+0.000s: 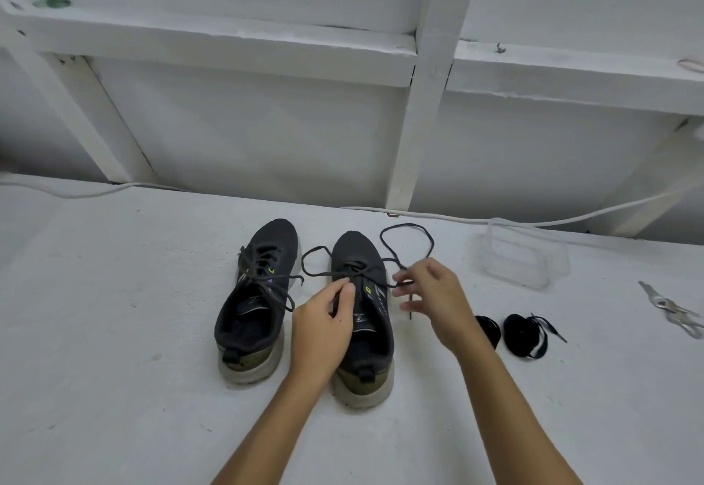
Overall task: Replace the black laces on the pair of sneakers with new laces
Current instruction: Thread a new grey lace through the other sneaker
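Two dark sneakers stand side by side on the white surface, toes pointing away. The left sneaker [259, 294] still has its black lace tied. The right sneaker [362, 294] has its black lace [407, 236] partly undone, looping out to the left and right of the toe. My left hand [324, 324] pinches the lace at the middle eyelets of the right sneaker. My right hand [434, 297] pinches the lace strand just right of that shoe. Two rolled bundles of black laces [527, 336] lie to the right, one partly hidden behind my right wrist.
A clear plastic container [525, 259] sits at the back right. A set of metal keys [674, 309] lies at the far right edge. A white cable [438, 216] runs along the back of the surface under white shelving.
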### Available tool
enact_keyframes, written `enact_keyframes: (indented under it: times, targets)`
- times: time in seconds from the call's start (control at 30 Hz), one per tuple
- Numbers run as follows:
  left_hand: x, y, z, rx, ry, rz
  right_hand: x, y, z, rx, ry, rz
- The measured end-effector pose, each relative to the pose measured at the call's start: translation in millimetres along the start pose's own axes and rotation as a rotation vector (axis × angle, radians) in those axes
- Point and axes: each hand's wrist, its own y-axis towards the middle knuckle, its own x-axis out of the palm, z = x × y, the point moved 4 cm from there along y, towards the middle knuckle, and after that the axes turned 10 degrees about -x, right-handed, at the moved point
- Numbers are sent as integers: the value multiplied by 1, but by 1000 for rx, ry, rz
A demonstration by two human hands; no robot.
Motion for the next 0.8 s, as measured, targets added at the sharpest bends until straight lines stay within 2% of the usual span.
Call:
enact_keyframes:
  times: [0.13,0.2,0.33,0.47,0.63,0.8]
  targets:
    - [4,0,-1,-20,-10,-32,25,3,1,-247,-482,-151]
    - [3,1,-2,-34,-8,-42,35,7,-1,-347,-635,-234]
    - [2,0,1,-15,32,-29,43,17,-5,-397,-774,-267]
    - [5,2,0,-28,86,3,51,22,-5,-460,-1042,-254]
    - [2,2,-2,-68,76,3,41,21,1,-419,-838,-342]
    - [2,-1,0,-79,78,3,46,22,-5,-425,-916,-385]
